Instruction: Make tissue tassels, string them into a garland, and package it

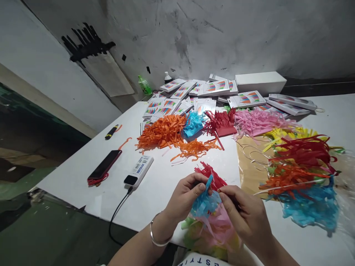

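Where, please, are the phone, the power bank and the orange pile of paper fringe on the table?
Phone (104,165), head view: middle of its dark screen.
Power bank (139,170), head view: middle of its white labelled face.
Orange pile of paper fringe (162,132), head view: centre of the heap.

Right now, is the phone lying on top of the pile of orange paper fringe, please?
No, the phone lies flat on the bare white table, well apart from the orange fringe pile.
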A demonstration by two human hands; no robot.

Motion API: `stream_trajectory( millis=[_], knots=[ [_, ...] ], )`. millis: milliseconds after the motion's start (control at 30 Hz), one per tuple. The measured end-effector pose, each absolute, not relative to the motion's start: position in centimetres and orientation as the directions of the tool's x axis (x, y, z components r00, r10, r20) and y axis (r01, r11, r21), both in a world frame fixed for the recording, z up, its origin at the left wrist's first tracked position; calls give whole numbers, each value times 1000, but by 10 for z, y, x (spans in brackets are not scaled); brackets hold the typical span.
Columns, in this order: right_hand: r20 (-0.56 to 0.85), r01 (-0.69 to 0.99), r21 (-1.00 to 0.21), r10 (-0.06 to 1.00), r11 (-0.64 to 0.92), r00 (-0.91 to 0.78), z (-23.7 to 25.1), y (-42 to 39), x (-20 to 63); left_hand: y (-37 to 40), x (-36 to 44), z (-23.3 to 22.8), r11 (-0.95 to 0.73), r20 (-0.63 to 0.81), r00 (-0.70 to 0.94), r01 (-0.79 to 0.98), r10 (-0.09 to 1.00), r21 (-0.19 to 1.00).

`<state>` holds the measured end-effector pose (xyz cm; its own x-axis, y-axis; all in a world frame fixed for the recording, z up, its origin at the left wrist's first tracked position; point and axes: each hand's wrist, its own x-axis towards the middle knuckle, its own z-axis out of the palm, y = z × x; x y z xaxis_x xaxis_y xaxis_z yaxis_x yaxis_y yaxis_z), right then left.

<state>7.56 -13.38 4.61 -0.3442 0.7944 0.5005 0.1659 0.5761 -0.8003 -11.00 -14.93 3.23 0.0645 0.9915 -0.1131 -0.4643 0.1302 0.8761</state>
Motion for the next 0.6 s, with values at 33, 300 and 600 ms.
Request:
stream_trajectory(
  millis=[33,300,600],
  knots=[
    [509,181,-788,787,589,-349,46,-133,75,-149,-110,32,131,-114,64,-459,991,879],
    [724,416,-437,587,797,-364,43,-134,76,-148,-110,31,103,-107,11,-377,994,921],
    [702,398,-479,613,783,-362,40,-136,72,-149,-111,27,84,-95,-14,-338,995,937]
  ],
)
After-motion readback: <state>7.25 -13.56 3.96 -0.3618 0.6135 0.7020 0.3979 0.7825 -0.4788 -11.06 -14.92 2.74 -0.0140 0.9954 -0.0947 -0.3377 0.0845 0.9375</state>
